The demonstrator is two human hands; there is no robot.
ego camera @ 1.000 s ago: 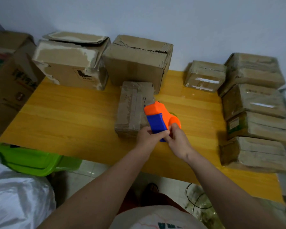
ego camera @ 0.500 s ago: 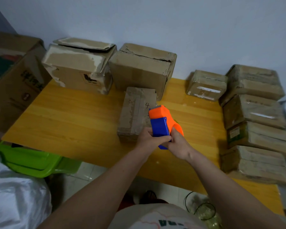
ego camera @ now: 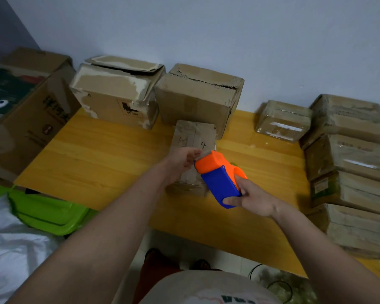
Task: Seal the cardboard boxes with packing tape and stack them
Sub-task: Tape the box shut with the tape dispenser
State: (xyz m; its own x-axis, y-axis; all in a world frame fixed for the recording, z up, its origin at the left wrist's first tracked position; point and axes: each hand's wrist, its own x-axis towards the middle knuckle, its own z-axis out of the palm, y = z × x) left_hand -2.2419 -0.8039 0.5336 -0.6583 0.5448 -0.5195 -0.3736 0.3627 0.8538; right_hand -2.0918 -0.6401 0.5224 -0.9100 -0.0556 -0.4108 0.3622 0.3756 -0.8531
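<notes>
Head view shows the small box [ego camera: 192,156] lying lengthwise away on the worktop [ego camera: 110,159], directly beneath the left hand [ego camera: 182,160] pinching the tape end, while the right hand [ego camera: 250,198] grips the tape dispenser [ego camera: 217,176] just nearer.

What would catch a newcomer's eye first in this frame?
The bright orange-and-blue tape dispenser at the centre, gripped by the right hand while the left hand pinches at its front end, above the small box marked 4 on the yellow wooden table. Next, the stack of wrapped boxes at the table's right edge and the lime-green bin at lower left.
</notes>
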